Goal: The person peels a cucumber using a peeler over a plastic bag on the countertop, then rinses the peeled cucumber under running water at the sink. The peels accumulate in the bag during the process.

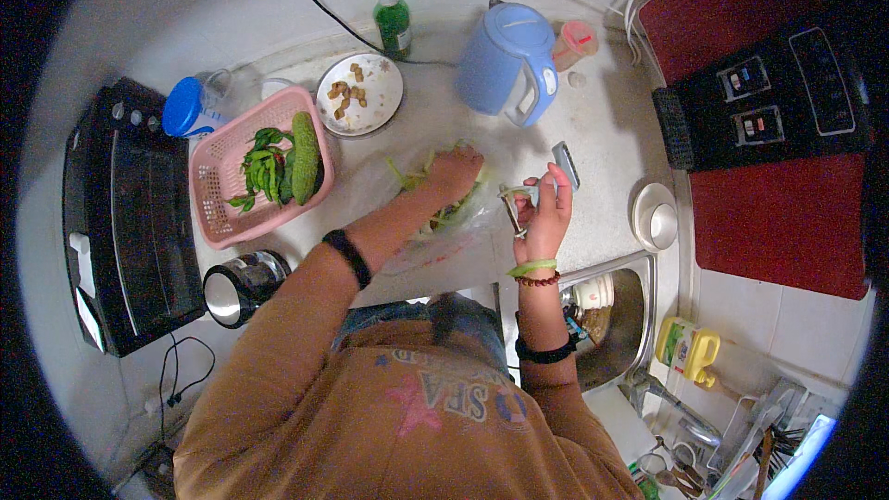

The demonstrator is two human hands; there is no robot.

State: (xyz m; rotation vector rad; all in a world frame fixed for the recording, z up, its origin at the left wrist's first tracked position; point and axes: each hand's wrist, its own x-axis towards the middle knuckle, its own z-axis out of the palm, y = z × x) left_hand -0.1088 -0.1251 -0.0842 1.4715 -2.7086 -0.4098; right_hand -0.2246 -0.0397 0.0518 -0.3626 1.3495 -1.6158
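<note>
My left hand (pixel 458 170) reaches over a clear plastic bag (pixel 444 246) on the counter, among pale green vegetable trimmings (pixel 448 212). Its fingers curl downward, and what lies beneath them is hidden. To the right, my right hand (pixel 545 212) is closed around a peeler (pixel 512 212) whose metal blade points left, towards the bag. A grey piece with a dark edge (pixel 566 165) shows just beyond my right fingertips; I cannot tell whether it is the peeler's handle.
A pink basket (pixel 260 101) at left holds a bitter melon (pixel 304 160) and green peppers (pixel 262 170). Behind stand a plate of brown cubes (pixel 333 118), a green bottle (pixel 394 28) and a blue electric kettle (pixel 496 59). A sink (pixel 625 333) lies right, a black oven (pixel 139 222) far left.
</note>
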